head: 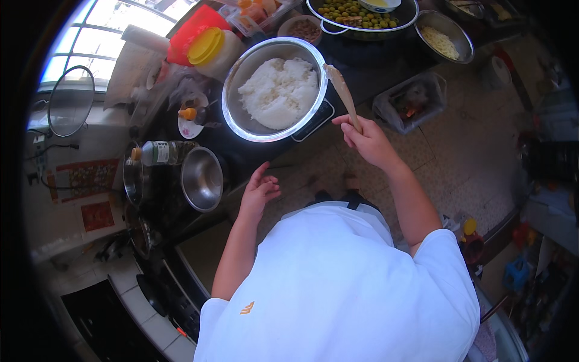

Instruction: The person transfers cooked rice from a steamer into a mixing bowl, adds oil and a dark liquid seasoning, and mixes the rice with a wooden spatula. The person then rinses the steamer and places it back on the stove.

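Note:
My right hand (368,140) grips the handle of a wooden rice paddle (342,92), held upward with bits of rice stuck to its blade. The blade is beside the right rim of a large steel pot (229,113). A mound of cooked white rice (280,95) lies in this pot, which stands on the dark counter. My left hand (260,190) is off the counter's front edge, below the pot, fingers partly curled and holding nothing. A steel bowl (202,179) with nothing visible inside stands to its left.
Behind the pot are a yellow-lidded jar (219,54) and a bowl of brown food (305,29). A basin of green olive-like fruit (362,20) and a bowl of pale shreds (441,40) stand right. A lined bin (409,102) is below the counter; a bottle (165,153) lies left.

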Tool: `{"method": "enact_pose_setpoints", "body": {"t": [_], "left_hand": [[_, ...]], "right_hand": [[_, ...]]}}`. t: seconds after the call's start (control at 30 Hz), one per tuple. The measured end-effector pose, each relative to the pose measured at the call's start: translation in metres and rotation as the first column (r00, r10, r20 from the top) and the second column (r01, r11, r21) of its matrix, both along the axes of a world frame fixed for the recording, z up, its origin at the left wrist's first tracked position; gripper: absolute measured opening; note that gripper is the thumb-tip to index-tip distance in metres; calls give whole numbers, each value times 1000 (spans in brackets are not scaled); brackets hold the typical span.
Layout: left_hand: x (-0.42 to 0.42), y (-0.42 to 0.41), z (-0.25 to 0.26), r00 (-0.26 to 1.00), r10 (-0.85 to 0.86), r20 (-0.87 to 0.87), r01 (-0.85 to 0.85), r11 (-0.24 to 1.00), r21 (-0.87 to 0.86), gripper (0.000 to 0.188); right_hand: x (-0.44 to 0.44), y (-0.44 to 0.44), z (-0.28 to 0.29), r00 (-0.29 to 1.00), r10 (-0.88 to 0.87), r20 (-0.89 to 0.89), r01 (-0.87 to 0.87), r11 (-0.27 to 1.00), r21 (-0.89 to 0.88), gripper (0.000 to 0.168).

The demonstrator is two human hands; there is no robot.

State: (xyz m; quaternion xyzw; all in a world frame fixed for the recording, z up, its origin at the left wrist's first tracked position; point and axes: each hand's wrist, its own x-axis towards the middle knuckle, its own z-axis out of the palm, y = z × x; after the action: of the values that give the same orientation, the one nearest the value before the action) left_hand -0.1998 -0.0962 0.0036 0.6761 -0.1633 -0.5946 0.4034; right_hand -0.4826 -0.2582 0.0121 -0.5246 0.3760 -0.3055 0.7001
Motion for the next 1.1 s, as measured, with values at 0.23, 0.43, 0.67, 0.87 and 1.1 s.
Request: {"method": "enact_pose_setpoints", "body": {"t": [0.23, 0.43, 0.67, 0.87, 1.1], "left_hand": [[-43, -35, 25, 904, -421, 78, 427, 896, -119, 75], [-49, -40, 33, 878, -470, 93, 479, 866, -140, 77], [-48, -38, 30, 884, -460, 78, 467, 875, -130, 77], [-45, -38, 32, 894, -441, 78, 448, 883, -140, 75], [-41, -39, 31, 895, -437, 91, 446, 886, -127, 75]], "right_hand": [[4, 2, 2, 1000, 3, 19, -4, 1000, 21, 24], [3, 4, 1, 1000, 8, -16, -8, 1000, -20, 23], [3, 4, 7, 1000, 12, -15, -12, 1000, -13, 23], [9, 3, 0, 1000, 24, 20, -24, 1000, -3, 24], [13, 2, 0, 999, 31, 9, -31, 999, 16, 25]]}}
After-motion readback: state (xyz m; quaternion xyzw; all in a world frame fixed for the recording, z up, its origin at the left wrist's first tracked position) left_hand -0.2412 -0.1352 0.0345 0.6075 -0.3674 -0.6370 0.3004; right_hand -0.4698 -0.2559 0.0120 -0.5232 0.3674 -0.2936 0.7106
